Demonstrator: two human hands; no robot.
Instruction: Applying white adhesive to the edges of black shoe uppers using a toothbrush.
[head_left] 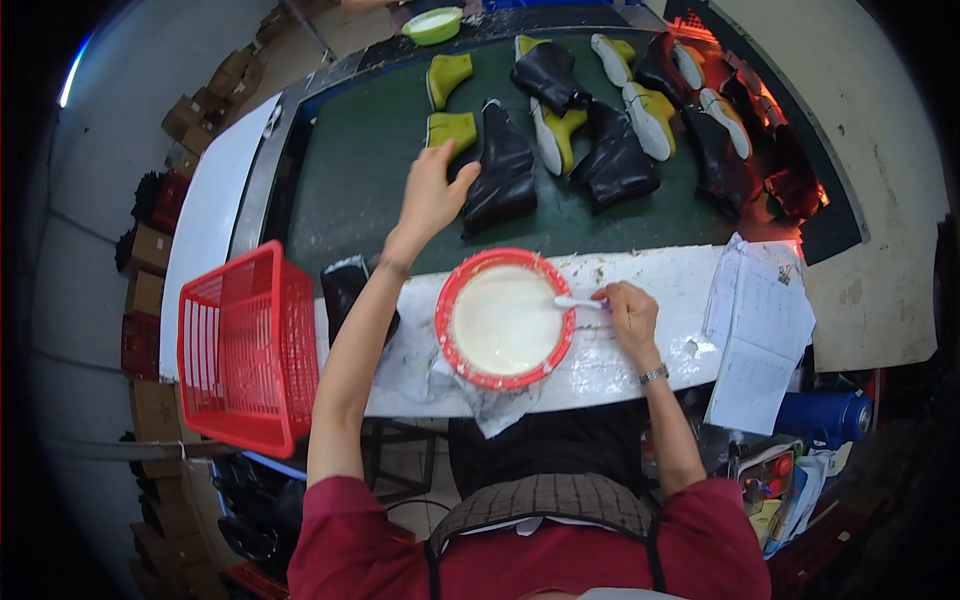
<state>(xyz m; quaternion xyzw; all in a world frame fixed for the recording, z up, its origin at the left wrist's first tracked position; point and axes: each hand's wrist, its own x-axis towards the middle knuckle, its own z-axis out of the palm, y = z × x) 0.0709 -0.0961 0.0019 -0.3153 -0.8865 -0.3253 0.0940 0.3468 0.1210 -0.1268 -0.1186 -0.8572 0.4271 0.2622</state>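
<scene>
My left hand [434, 192] reaches out over the green belt [350, 190], thumb and fingers apart. Its fingertips are at the near edge of a yellow-green shoe sole [452, 128]; whether they touch it I cannot tell. A black boot upper [503, 165] lies just right of that hand. My right hand [630, 318] grips a white toothbrush [582, 303] by its handle, its head over the right rim of a red basin [449, 345]. Creamy white liquid [508, 318] fills the basin, which stands on the white worktop.
Several more soles [650, 120] and black boot uppers [615, 155] lie along the belt toward a glowing red heater [770, 105]. A red plastic basket [295, 350] stands at left, beside another dark boot [345, 285]. An open notebook [760, 330] lies at right. A green bowl [433, 27] sits beyond.
</scene>
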